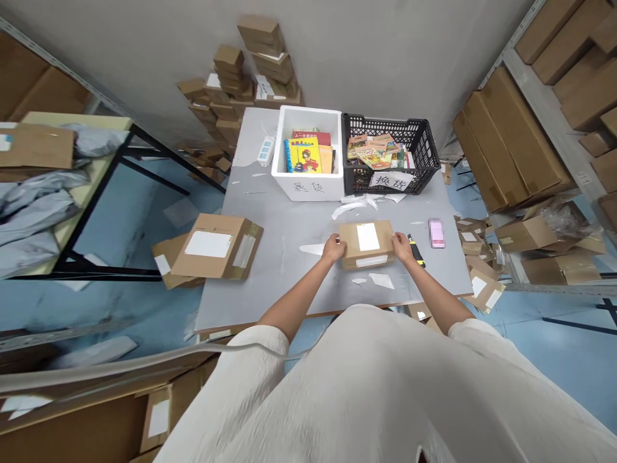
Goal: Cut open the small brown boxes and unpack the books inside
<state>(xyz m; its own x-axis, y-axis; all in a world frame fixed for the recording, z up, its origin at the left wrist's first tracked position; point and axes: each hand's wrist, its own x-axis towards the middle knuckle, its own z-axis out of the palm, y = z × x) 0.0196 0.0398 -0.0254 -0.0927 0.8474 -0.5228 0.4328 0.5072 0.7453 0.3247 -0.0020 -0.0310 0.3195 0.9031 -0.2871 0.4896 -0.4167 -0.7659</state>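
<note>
A small brown cardboard box (351, 242) with a white label on top sits near the front of the grey table (284, 257). My left hand (333, 248) grips its left end, fingers closed against the cardboard. At the opposite end my right hand (402, 246) holds the right edge, thumb and fingers pressed together. Just right of that hand lies a black and yellow utility knife (416, 251). Torn white paper scraps (382, 281) lie in front of the box, and more are behind it.
Behind stand a white foam bin (308, 188) and a black plastic crate (427, 154), both holding books. A phone (436, 233) lies at right. Larger cardboard boxes (212, 225) overhang the table's left edge. A power strip (265, 150) lies at the back left. Shelves flank both sides.
</note>
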